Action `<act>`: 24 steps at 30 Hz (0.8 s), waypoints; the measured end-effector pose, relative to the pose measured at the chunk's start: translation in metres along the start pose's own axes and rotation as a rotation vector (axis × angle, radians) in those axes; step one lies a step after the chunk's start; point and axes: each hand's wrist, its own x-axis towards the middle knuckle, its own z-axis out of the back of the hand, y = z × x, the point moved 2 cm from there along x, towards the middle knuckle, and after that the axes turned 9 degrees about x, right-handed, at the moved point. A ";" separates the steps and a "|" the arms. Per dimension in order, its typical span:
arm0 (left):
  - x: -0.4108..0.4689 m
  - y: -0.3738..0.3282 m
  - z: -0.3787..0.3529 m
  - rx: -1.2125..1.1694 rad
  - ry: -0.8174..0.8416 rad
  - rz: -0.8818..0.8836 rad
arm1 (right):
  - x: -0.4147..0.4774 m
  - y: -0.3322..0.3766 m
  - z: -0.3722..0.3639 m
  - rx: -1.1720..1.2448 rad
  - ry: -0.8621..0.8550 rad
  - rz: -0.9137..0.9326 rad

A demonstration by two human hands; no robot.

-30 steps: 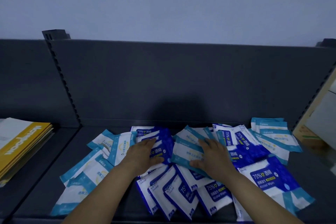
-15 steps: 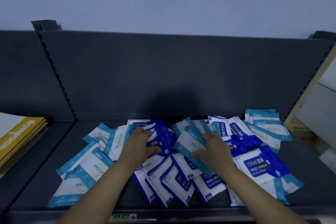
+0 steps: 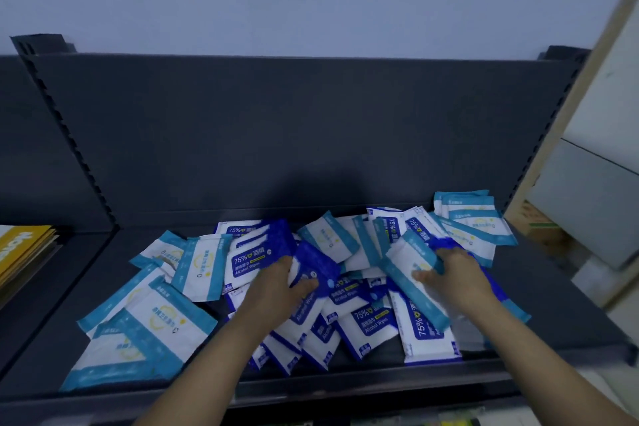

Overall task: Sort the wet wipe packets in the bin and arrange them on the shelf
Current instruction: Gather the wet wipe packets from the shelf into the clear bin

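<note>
Dark shelf (image 3: 539, 290), packets heaped across its middle, two kinds mixed: dark-blue alcohol wipe packets (image 3: 371, 320) and light-blue packets (image 3: 162, 318).

Our left hand (image 3: 276, 284) is closed on a dark-blue packet (image 3: 316, 268), thumb over its near face and fingers behind it. The packet is tilted up off the heap, its long axis running from near-left to far-right.

Our right hand (image 3: 453, 275) grips a light-blue packet (image 3: 413, 273); fingers curl over its far end, and we cannot tell whether something dark blue is pinched there as well. That packet's long axis slants from far-left down toward near-right, with its lower end over the dark-blue pile.

Light-blue packets already lie mostly at the left of the shelf, with another loose stack (image 3: 466, 218) at the far right. Dark-blue ones crowd the centre and near edge, directly below both hands.

We judge sorting to be midway. The light-blue packet sits in the right hand, so the far-right stack lies nearer to it than the left group, away and slightly rightward. The dark-blue packet likely belongs in the centre.

A yellow stack (image 3: 20, 249) sits on the neighbouring shelf at left, apart from the work.
</note>
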 end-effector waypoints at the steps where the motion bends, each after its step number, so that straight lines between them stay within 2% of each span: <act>1: 0.000 0.001 -0.007 0.076 -0.021 0.005 | -0.002 -0.005 -0.004 -0.090 -0.003 0.001; 4: 0.000 0.000 -0.017 0.199 -0.052 -0.031 | -0.009 -0.012 -0.012 -0.165 0.004 -0.007; 8: 0.000 -0.015 -0.019 0.208 0.023 -0.077 | -0.016 -0.012 -0.017 -0.171 -0.034 0.029; 12: 0.002 -0.037 -0.025 0.376 0.123 -0.123 | -0.015 -0.019 -0.014 -0.162 -0.013 0.014; 16: 0.005 -0.052 -0.040 0.541 0.220 -0.085 | -0.003 -0.038 0.002 -0.118 0.046 -0.065; 19: 0.005 -0.058 -0.047 0.654 0.190 -0.029 | 0.001 -0.048 0.012 -0.114 0.064 -0.084; 22: 0.003 -0.063 -0.046 0.666 0.119 -0.039 | 0.005 -0.055 0.016 -0.100 0.081 -0.064; 24: 0.002 -0.065 -0.043 0.609 0.103 -0.039 | 0.010 -0.060 0.022 0.081 0.007 -0.046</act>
